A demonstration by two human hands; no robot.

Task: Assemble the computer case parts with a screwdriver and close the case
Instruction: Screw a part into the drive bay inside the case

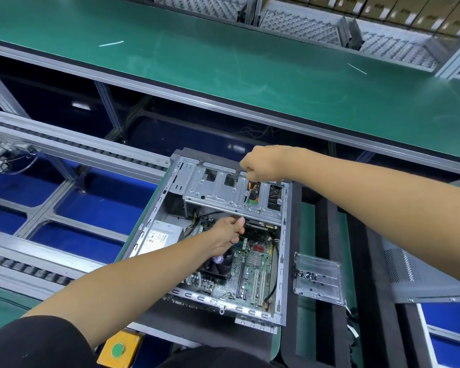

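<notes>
A person is working inside an open computer case point(218, 243) lying on its side on the bench.

The right hand point(263, 163) is gripping a screwdriver point(251, 192), its tip touching the drive cage point(223, 192). The left hand point(230, 233) is curling its fingers under the cage's front edge, above the motherboard point(252, 269).

One open computer case point(283, 251) holds one motherboard point(252, 272), one cooler fan point(221, 264), one power supply point(161, 239); two hands, left hand point(227, 235), right hand point(263, 164), one screwdriver point(251, 191), one clear screw tray point(318, 277) at three o'clock.
</notes>
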